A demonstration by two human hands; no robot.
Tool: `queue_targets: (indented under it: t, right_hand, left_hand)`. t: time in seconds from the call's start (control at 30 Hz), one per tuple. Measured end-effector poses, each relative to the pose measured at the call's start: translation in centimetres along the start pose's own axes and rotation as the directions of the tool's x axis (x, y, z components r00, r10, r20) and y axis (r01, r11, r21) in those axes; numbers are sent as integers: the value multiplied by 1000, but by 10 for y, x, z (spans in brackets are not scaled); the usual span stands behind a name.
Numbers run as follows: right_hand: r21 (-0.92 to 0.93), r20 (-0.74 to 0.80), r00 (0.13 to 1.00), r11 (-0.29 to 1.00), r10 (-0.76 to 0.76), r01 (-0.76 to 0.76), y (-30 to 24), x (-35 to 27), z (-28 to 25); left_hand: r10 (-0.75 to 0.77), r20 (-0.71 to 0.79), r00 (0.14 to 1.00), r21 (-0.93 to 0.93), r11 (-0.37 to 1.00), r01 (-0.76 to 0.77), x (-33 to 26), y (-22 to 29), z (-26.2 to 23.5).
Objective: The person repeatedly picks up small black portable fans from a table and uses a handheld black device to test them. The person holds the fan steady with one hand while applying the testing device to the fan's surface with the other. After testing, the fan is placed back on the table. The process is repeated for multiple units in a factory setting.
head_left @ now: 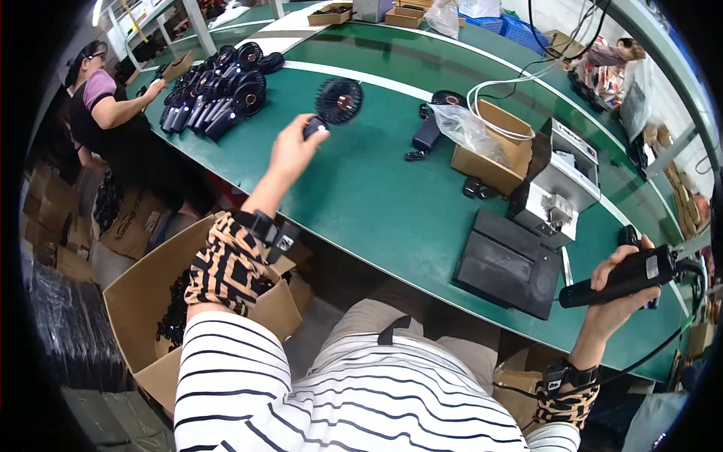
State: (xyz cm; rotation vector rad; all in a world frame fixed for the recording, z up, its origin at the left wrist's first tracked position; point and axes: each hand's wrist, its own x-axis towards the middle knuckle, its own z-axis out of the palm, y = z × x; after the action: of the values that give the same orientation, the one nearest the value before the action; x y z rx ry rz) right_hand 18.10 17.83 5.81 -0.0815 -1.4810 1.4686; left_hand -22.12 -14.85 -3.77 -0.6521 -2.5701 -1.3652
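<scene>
Here, fan (338, 102) in left hand (292, 147) — black corded tool (626, 276) in right hand (611, 310).

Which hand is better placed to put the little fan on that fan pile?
Probably the left hand: it holds the fan, and the fan pile lies to that side. The right hand is at the far side, its grip around a black tool.

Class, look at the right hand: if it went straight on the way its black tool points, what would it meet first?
Following the black tool, the right hand would likely first meet the right edge of the black block on the green table; it may pass above, since height is unclear.
</scene>
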Motion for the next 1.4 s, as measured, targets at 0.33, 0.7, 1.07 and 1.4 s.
queue_targets:
  t: [0.33, 0.7, 1.07, 1.4]
  right_hand:
    - [-76, -33, 999, 996, 42, -44, 9, 11, 3]
    - [-452, -47, 987, 884, -156, 118, -44, 40, -78]
    - [-528, -105, 986, 848, -131, 56, -66, 22, -141]
    - [-443, -45, 997, 896, -62, 35, -50, 22, -151]
  left_hand:
    - [-51, -416, 908, 810, 434, 395, 78, -154, -125]
    - [821, 507, 261, -457, 513, -727, -90, 266, 135]
    - [775, 625, 93, -404, 423, -811, -197, 420, 408]
    - [736, 663, 136, -240, 380, -893, -183, 426, 455]
